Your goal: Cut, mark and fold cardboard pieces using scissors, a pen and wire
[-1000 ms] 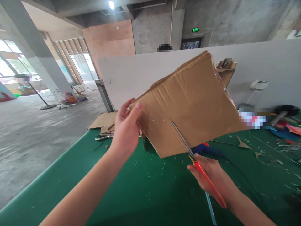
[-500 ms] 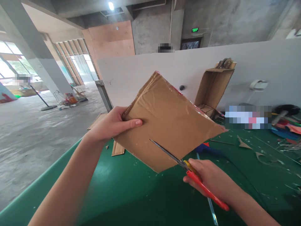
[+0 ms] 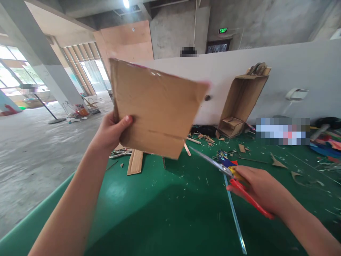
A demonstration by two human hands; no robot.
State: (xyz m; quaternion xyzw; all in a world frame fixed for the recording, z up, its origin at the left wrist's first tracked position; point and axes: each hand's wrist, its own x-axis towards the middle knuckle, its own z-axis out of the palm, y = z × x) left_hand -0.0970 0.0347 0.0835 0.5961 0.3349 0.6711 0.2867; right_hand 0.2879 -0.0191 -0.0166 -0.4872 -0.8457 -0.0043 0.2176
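Note:
My left hand grips a brown cardboard piece by its lower left edge, thumb pressed on the near face. The cardboard is held up above the table, with shiny tape along its top edge; its right corner is blurred. My right hand is closed around scissors with red and yellow handles. Their blades look shut and point up and left, just to the right of the cardboard and apart from it. Beneath them a clear bluish strip lies on the green table.
An open cardboard box stands upright against the white partition. Cardboard scraps and a cardboard strip lie on the table. A metal tool sits at the left, coloured material at the far right.
My left hand has swung the cardboard up and to the left and turned it. My right hand has moved the scissors rightward, away from it. More of the table shows.

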